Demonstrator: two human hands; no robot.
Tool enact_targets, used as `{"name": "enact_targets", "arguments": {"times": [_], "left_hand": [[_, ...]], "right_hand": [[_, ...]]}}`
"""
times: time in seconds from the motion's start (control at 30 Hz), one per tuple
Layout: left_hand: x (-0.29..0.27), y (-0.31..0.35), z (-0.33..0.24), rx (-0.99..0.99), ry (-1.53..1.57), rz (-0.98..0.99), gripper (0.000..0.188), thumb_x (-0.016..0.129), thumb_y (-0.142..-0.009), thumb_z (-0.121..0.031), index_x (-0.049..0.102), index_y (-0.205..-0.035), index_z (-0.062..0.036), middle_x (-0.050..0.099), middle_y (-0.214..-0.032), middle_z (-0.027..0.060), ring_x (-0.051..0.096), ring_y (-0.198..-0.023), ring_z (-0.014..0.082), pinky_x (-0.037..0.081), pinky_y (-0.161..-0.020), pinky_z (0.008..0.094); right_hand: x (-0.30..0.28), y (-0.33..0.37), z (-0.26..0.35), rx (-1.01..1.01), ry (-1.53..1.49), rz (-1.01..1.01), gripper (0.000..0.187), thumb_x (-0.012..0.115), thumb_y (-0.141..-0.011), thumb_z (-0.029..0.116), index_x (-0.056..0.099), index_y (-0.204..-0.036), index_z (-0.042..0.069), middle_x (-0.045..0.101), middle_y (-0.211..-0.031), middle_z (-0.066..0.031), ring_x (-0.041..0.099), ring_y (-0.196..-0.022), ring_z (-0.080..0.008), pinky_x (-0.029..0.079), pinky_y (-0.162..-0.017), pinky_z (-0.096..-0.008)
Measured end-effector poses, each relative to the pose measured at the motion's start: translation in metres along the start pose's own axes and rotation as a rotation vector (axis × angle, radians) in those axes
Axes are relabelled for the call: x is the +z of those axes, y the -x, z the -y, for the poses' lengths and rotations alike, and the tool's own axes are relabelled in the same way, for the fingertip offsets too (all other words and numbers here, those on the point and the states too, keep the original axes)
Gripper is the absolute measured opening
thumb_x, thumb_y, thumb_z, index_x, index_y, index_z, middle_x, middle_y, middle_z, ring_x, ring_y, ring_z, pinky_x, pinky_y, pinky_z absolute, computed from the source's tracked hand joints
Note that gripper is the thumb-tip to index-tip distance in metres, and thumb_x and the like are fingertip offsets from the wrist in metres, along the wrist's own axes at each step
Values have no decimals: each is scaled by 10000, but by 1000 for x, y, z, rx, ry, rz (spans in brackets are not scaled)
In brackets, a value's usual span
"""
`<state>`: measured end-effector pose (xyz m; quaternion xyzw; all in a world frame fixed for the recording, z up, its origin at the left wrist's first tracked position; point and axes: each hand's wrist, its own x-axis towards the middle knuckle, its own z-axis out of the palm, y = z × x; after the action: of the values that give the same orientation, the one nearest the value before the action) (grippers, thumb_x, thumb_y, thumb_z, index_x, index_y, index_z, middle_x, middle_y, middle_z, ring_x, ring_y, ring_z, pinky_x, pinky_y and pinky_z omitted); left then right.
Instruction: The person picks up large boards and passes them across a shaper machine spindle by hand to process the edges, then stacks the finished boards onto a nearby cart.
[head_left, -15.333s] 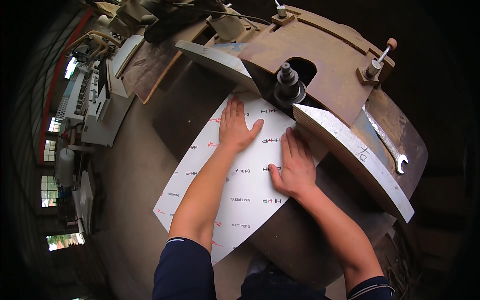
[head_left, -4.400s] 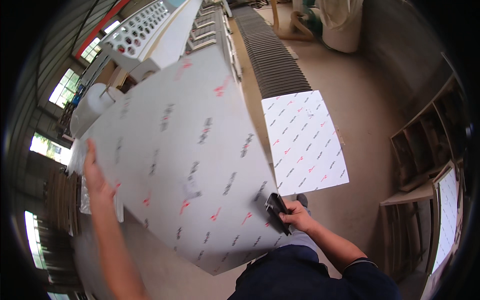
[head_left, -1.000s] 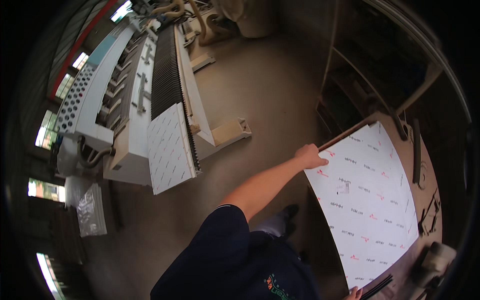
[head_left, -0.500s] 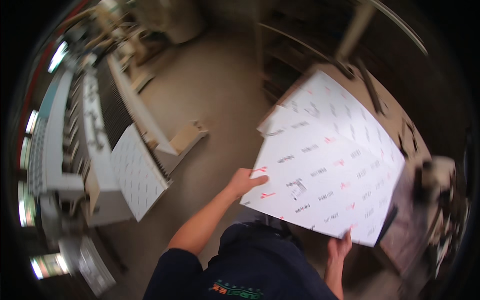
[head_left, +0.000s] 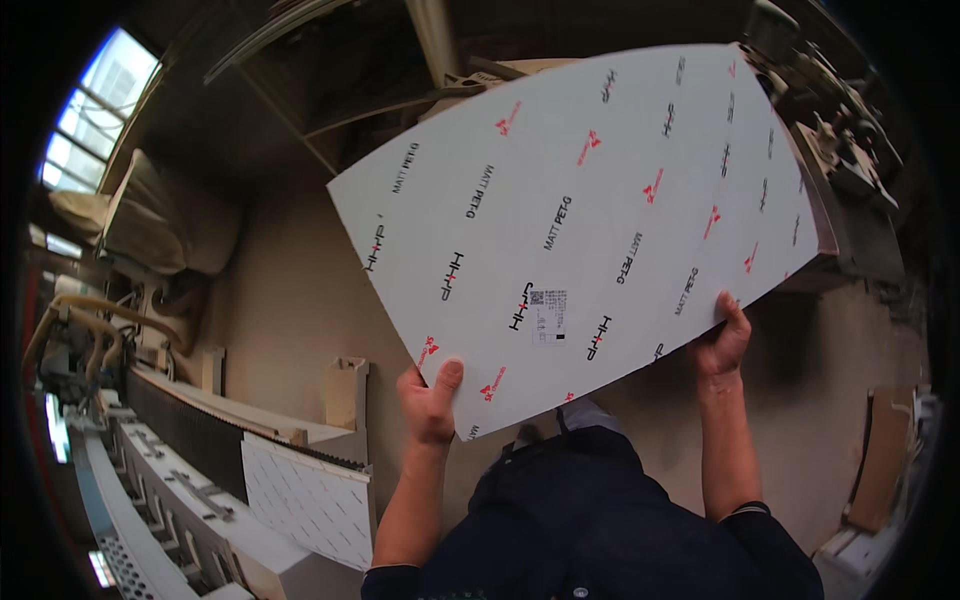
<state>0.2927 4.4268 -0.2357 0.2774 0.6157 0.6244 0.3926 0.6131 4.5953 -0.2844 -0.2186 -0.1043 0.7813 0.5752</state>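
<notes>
Window, paned, is sited at upper left (head_left: pixel 100 110). Cloth bag (head_left: pixel 172 222), pale and bulky, is seen below it; ribbed hoses (head_left: pixel 130 305) are routed under the bag. Slatted conveyor (head_left: pixel 185 420), dark, is set along a long machine at lower left. Small panel (head_left: pixel 305 500), white and print-patterned, is laid flat on the conveyor's near end, presumably because level support is given there. Large panel (head_left: pixel 590 215), white, patterned in black and red, is held before the body at centre, face up and turned askew; by judgement, it is gripped at two spread places because so broad a sheet would tip if held at one. Label (head_left: pixel 548 318) is carried on its face. Brown board (head_left: pixel 880 460) is stood at far right.

Left hand (head_left: pixel 430 408) is closed about the large panel's near left corner, thumb pressed on the face, fingers mostly hidden beneath. Right hand (head_left: pixel 722 345) is closed on the near edge further right, one digit shown over the rim; the underside grip cannot be told. Whether the far edge is rested on anything cannot be told.
</notes>
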Motion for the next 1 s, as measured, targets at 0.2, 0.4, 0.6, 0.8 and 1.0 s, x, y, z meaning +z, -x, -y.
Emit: {"name": "enact_targets", "arguments": {"times": [0.2,0.4,0.6,0.8,1.0], "left_hand": [[-2,-16,32,143,74,36,349,690,-822,-234,598,-1008,47,623,-959,88,555,-875,155,430,-820,287],[-11,-48,49,93,127,138,436,731,-784,-263,578,-1041,54,620,-968,98,562,-899,177,432,-839,315],[-21,-133,10,-31,253,376,435,721,-770,-154,542,-1101,66,615,-1027,128,593,-918,204,468,-836,332],[-7,-273,-25,-129,415,705,459,727,-741,-139,545,-1095,89,629,-1015,135,619,-921,222,490,-826,324],[19,-367,0,-282,108,1320,358,759,-674,-150,634,-907,91,643,-802,59,559,-696,99,426,-645,217]], "right_hand": [[32,16,-41,-260,45,-160,471,644,-825,185,494,-1243,30,583,-1176,-85,537,-1090,-258,415,-958,-402],[47,17,-45,-469,94,-192,515,680,-801,201,489,-1244,22,575,-1184,-86,533,-1094,-262,419,-954,-406],[70,30,-47,-590,154,-285,578,699,-771,203,471,-1266,10,562,-1209,-95,517,-1119,-280,409,-965,-415],[61,27,-41,-707,223,-350,650,719,-733,212,455,-1290,7,551,-1240,-107,500,-1146,-300,387,-996,-418],[45,26,-26,-799,324,-426,681,748,-698,205,462,-1283,5,565,-1215,-102,520,-1125,-292,409,-974,-406]]}}
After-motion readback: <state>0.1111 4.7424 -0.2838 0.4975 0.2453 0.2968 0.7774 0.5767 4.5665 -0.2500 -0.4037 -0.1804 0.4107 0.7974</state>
